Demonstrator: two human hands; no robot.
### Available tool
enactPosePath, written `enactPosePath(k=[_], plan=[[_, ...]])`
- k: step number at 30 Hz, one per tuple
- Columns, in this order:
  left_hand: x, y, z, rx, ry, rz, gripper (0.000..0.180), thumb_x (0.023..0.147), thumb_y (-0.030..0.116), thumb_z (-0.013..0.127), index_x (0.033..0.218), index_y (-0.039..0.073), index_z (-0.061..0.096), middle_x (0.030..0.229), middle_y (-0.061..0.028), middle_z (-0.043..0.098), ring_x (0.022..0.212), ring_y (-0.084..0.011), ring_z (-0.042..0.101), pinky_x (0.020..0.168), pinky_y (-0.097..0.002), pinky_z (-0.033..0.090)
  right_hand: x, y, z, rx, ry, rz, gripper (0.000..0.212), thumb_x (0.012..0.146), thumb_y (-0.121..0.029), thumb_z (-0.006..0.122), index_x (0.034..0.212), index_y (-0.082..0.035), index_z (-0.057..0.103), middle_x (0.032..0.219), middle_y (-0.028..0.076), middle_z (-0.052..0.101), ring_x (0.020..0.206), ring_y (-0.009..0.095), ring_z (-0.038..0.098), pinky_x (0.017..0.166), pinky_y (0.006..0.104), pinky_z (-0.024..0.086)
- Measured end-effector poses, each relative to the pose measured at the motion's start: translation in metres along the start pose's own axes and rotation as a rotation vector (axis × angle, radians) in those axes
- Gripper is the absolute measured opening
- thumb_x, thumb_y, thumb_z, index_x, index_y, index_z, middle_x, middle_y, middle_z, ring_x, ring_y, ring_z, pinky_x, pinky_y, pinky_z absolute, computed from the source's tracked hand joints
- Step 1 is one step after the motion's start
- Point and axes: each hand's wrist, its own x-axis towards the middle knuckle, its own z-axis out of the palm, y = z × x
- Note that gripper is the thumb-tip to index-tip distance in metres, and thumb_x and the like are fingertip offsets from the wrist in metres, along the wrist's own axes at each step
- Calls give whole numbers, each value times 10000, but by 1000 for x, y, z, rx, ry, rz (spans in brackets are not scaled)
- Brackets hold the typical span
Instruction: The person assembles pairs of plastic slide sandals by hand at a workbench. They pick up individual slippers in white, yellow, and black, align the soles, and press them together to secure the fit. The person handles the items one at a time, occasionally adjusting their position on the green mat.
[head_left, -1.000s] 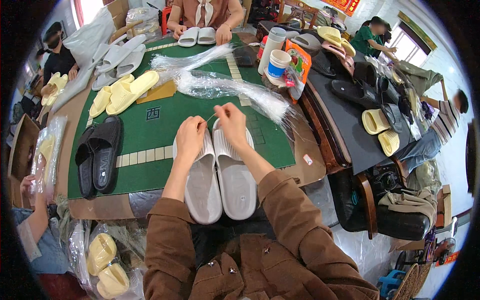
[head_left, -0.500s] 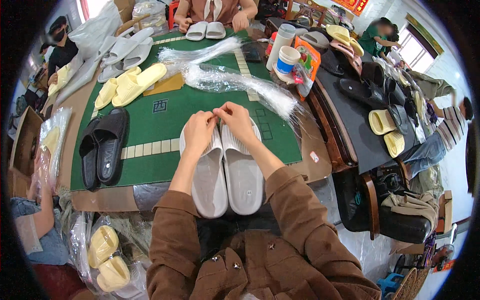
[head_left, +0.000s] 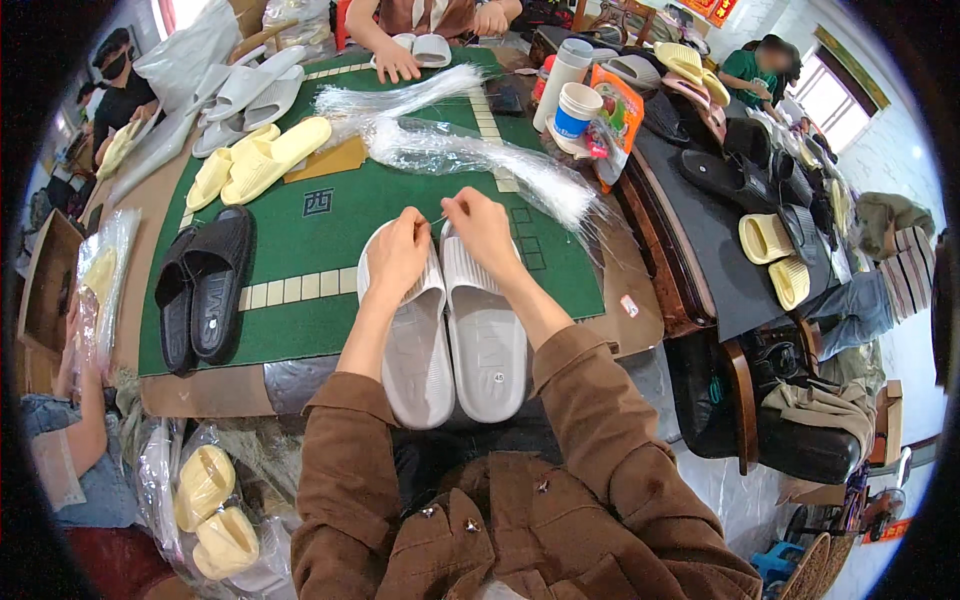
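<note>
A pair of grey slide slippers [head_left: 486, 365] lies side by side at the table's near edge, heels toward me and toes away. My left hand [head_left: 399, 250] is closed in a pinch above the left slipper's strap, resting near its toe. My right hand [head_left: 480, 232] pinches over the right slipper's toe end. Between the fingertips a thin pale strand [head_left: 438, 220] shows faintly; its ends are hidden in the fingers. Beyond my hands lie two bundles of thin clear plastic strands [head_left: 560, 197], partly in plastic sleeves.
Black slippers [head_left: 215, 290] and cream slippers [head_left: 275, 160] lie left on the green mat [head_left: 400, 190]. Grey slippers [head_left: 245, 95] are piled behind. At right stand a paper cup [head_left: 576, 112], an orange packet [head_left: 620, 115] and a dark table [head_left: 700, 220] of slippers. Another person's hand [head_left: 397, 62] works opposite.
My hands have drawn slightly apart from touching fingertips, the right one moving up and right. The person opposite has reached a hand over their grey slippers.
</note>
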Motion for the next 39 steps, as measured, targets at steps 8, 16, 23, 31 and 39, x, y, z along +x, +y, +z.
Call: enactPosePath(k=[8, 16, 23, 31, 39], plan=[[-1, -5, 4, 19, 58, -15, 171, 938, 203, 489, 969, 41, 533, 868, -202, 657, 833, -395, 628, 703, -503, 462, -4, -13, 4, -277, -241, -117, 274, 926, -297, 531, 886, -31, 582, 803, 268, 647, 805, 458, 625, 689, 540, 489], [1, -3, 2, -132, -10, 96, 231, 965, 209, 482, 960, 5, 591, 909, -163, 648, 842, -326, 629, 742, -402, 468, -1, -4, -1, 183, -128, -101, 250, 916, -237, 600, 879, 7, 568, 744, 172, 643, 683, 327, 630, 623, 411, 473], [-3, 6, -6, -353, 12, 37, 259, 974, 222, 474, 889, -1, 573, 828, -140, 623, 780, -283, 598, 732, -377, 452, 1, -2, -7, 347, 110, 90, 258, 918, -235, 615, 865, 16, 592, 702, 81, 641, 627, 128, 549, 595, 301, 450], [-5, 8, -8, -367, 71, -10, 191, 966, 155, 493, 900, 3, 588, 748, -85, 573, 673, -144, 515, 655, -280, 429, 4, -7, -14, 969, 20, 250, 207, 986, -271, 516, 1010, -67, 502, 1030, 84, 690, 930, 158, 674, 579, 262, 473], [-4, 21, -3, -284, 50, 73, 194, 951, 114, 525, 1026, 31, 684, 806, -115, 600, 687, -231, 550, 658, -341, 433, 11, 18, -57, 1587, 29, 360, 239, 1014, -296, 473, 849, -129, 431, 716, 20, 527, 628, 126, 532, 476, 233, 359]])
